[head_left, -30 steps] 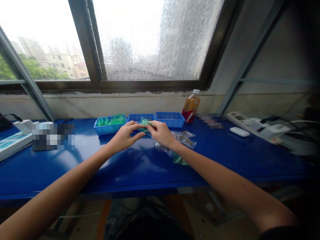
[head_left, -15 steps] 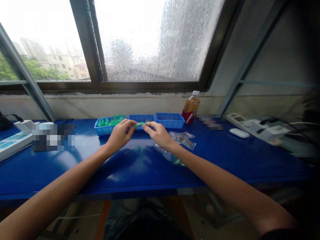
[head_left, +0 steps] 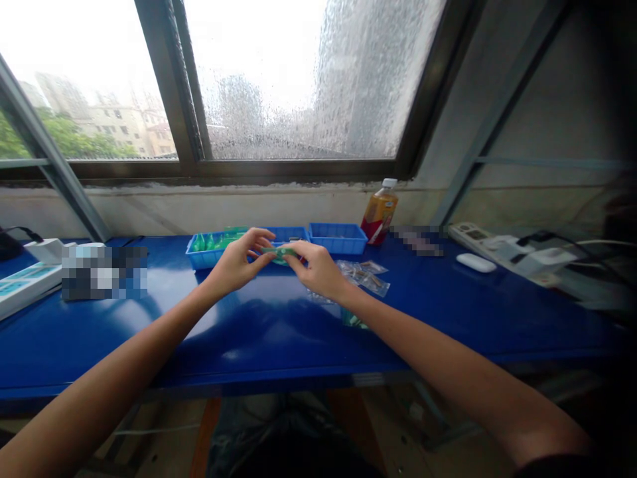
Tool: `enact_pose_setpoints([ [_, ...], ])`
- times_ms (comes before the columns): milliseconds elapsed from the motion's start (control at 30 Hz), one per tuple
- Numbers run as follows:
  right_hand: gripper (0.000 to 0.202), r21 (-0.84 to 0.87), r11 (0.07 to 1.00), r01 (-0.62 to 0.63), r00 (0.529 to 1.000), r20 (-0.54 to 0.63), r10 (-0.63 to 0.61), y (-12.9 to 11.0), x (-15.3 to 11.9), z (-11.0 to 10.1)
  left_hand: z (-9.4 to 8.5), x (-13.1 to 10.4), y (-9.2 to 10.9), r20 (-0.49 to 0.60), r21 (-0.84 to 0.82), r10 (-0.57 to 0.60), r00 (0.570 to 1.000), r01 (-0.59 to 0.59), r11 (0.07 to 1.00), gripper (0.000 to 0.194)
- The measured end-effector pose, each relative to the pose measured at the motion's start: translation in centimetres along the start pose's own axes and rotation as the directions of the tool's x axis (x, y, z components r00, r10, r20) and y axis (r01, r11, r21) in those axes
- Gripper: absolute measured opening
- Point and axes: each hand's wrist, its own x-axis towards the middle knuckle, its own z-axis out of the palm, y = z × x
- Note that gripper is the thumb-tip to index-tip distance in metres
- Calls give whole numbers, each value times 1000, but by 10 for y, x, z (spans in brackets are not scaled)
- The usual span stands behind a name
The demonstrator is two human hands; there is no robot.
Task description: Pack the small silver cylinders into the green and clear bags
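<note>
A small green item [head_left: 284, 253] is held up between my hands, in front of the blue bins. My right hand [head_left: 318, 267] pinches it between thumb and fingers. My left hand [head_left: 239, 261] is at its left end, thumb against it and the upper fingers raised and spread. Behind my left hand, the left blue bin [head_left: 199, 260] holds green pieces [head_left: 212, 241]. The middle blue bin [head_left: 284, 232] is partly hidden by my hands. The right blue bin [head_left: 343, 247] stands beside it. Clear plastic packets [head_left: 368, 275] lie right of my right hand.
A bottle [head_left: 379, 212] stands behind the right bin. Small green pieces [head_left: 354, 320] lie by my right forearm. A white case [head_left: 476, 263] and a power strip [head_left: 497, 249] are at the right; another power strip [head_left: 30, 282] is at the left of the blue table [head_left: 239, 358].
My left hand's fingers have lifted and spread from the green item. My right hand has turned a little, and more of the item's flat face shows.
</note>
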Motion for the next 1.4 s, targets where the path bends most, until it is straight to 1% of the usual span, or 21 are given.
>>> enact_pose_setpoints([
  [33,21,1,1000,-16,1000,-15,16,0,0,1,-3,1,0,41,45,5,999,-7,999,24],
  [67,21,4,999,-36,999,-39,36,1,0,2,-7,3,-2,56,103,12,998,-17,995,19],
  [100,22,8,999,-52,996,-68,52,2,0,3,-12,5,-4,36,166,21,999,-26,986,17],
  [167,23,21,998,-62,991,-115,64,4,1,2,-21,7,-15,-73,282,41,996,-19,959,18],
  [233,23,25,998,-62,989,-136,65,5,2,1,-32,9,-30,-182,368,39,982,32,929,19],
  [300,23,15,998,-62,989,-134,63,6,2,-1,-42,9,-47,-227,423,10,974,89,902,19],
  [367,23,0,998,-55,992,-109,55,6,1,-1,-48,8,-61,-230,463,-13,973,121,878,20],
  [467,23,-19,999,-43,997,-66,42,7,0,1,-52,7,-73,-194,521,-31,980,130,843,19],
  [567,25,-31,999,-41,998,-42,40,8,0,3,-50,6,-79,-113,579,-56,992,111,807,19],
  [733,26,-58,997,-50,999,-10,50,10,-1,4,-51,8,-84,-110,614,-117,987,160,773,24],
  [867,26,-94,995,-40,998,53,45,11,-1,2,-56,10,-83,0,626,-209,978,163,763,29],
  [1000,27,-130,991,-43,994,99,56,15,2,-5,-59,10,-81,75,620,-300,951,192,761,33],
  [1133,26,-173,982,-80,993,76,94,22,5,-12,-60,12,-77,144,650,-369,918,194,735,39],
  [1200,26,-190,978,-88,992,71,103,25,5,-14,-61,14,-75,165,645,-417,894,222,731,40],
  [1300,26,-213,974,-74,992,89,95,27,5,-13,-62,19,-71,217,600,-473,854,266,755,41],
  [1400,26,-229,973,-39,991,114,66,28,5,-12,-61,24,-69,278,547,-472,836,266,794,45],
])
